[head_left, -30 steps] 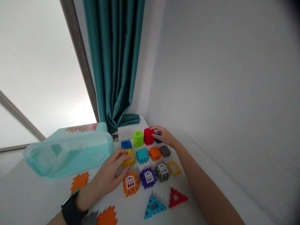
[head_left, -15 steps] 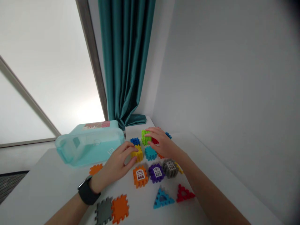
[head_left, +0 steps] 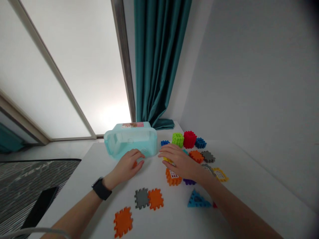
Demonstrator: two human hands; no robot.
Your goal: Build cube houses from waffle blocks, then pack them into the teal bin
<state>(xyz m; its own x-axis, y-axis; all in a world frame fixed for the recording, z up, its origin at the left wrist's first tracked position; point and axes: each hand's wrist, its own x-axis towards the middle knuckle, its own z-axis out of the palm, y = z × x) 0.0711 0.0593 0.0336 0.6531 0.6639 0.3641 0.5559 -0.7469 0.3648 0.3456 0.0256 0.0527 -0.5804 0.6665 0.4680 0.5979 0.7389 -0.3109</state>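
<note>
Floor: a dark striped rug lay left of the table (head_left: 84,172), with a black phone (head_left: 40,207) on it.

Left hand: the left hand (head_left: 127,162), with a black watch (head_left: 100,188) on its wrist, rested just in front of a pale aqua plastic box (head_left: 130,141). Its fingers (head_left: 136,155) curved slightly apart; an orange sliver (head_left: 135,164) showed beneath them, and I could not tell whether it was held.

Right hand: the right hand (head_left: 183,162) lay over the blocks, its fingers (head_left: 168,153) close together above a yellow block (head_left: 167,160). I could not tell whether they gripped it.

Blocks: the yellow block sat mostly hidden, just behind an orange window block (head_left: 171,178), both on the table among the other pieces.

Handling: they looked light, stiff and hollow, probably plastic; the notched edges seemed the place to pinch.

Far right: a red cube (head_left: 189,139) and a blue triangle (head_left: 198,200) stood nearby.
</note>
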